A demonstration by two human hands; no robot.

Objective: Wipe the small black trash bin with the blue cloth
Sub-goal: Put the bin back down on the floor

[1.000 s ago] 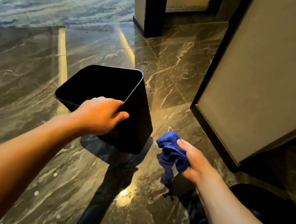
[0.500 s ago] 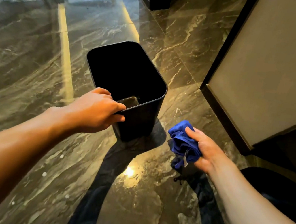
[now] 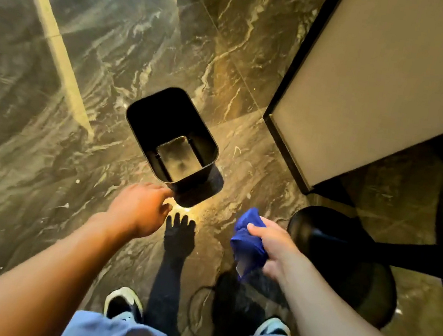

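The small black trash bin [image 3: 197, 186] stands upright on the dark marble floor, seen from above, its inside empty. My left hand [image 3: 141, 207] hovers just below the bin's near corner, fingers loosely apart, holding nothing and not gripping the rim. My right hand [image 3: 269, 247] is to the right of it, closed around the bunched blue cloth [image 3: 247, 243], which has a small white tag hanging down. The cloth is apart from the bin.
A pale cabinet panel with a dark edge [image 3: 368, 103] rises at the right. A round black stool base [image 3: 342, 272] sits on the floor by my right hand. My two shoes [image 3: 123, 307] and blue trouser legs are at the bottom.
The bin went from tilted in my left hand to standing upright on the floor. My left hand has let go of its rim. My view has risen and now looks straight down.
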